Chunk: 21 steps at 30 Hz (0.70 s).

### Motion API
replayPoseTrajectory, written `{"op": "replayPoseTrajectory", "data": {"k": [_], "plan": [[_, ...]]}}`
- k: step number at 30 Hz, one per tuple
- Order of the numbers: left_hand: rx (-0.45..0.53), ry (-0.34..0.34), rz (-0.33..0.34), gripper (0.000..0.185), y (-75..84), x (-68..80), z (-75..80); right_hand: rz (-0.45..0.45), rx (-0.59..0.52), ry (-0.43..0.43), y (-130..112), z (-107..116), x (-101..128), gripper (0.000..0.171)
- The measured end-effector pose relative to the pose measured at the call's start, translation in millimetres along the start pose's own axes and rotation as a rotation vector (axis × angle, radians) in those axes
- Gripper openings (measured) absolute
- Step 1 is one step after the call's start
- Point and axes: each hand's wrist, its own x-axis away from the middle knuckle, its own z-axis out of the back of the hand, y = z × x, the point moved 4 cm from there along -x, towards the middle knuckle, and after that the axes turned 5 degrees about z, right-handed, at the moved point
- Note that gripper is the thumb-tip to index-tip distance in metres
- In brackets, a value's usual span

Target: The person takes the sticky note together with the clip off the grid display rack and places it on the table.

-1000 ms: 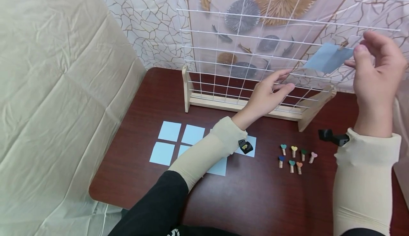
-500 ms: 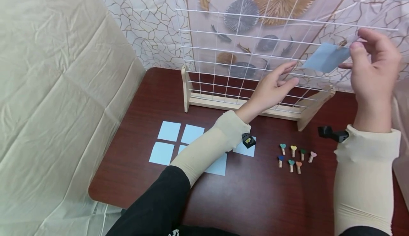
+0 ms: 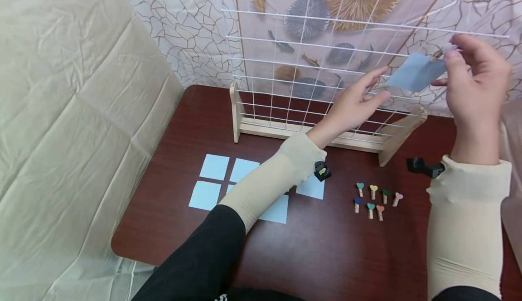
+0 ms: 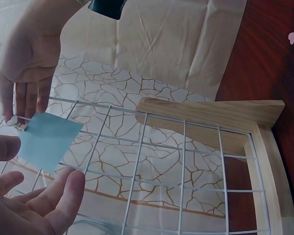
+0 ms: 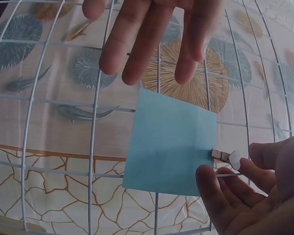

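Note:
A light blue paper square (image 5: 169, 142) hangs tilted at the right part of a white wire grid (image 3: 302, 42). A small wooden clothespin (image 5: 220, 155) with a white heart grips its edge. The thumb and a finger of my right hand (image 3: 477, 79) pinch at the heart end, while another fingertip lies at the paper's corner in the right wrist view. My left hand (image 3: 350, 106) reaches up with spread, relaxed fingers and holds nothing. Its fingertips come close to the paper's left edge in the head view, with a gap showing in the right wrist view.
The grid stands in a wooden base (image 3: 269, 129) on a dark red-brown table (image 3: 326, 246). Several blue paper squares (image 3: 214, 167) lie in rows at left, partly hidden under my left arm. Several heart clothespins (image 3: 373, 191) lie at right. A patterned cloth (image 3: 187, 33) hangs behind.
My left hand has moved up and right towards the hanging paper. My right hand has shifted slightly left and up, closer to the clothespin's heart. The paper stays nearly in place.

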Motion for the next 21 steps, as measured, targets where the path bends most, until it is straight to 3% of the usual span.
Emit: {"op": "replayPoseTrajectory", "data": {"k": [8, 15, 21], "plan": [[0.004, 0.005, 0.024, 0.059, 5.8, -9.6, -1.3, 0.020, 0.029, -0.002, -1, 0, -4, 0.026], [-0.069, 0.051, 0.082, 0.055, 7.4, -20.8, -1.6, 0.043, 0.066, 0.012, -4, 0, -10, 0.023], [-0.113, 0.055, 0.071, 0.050, 9.0, -29.6, -5.1, 0.075, 0.137, 0.017, -4, 1, -11, 0.024]]}}
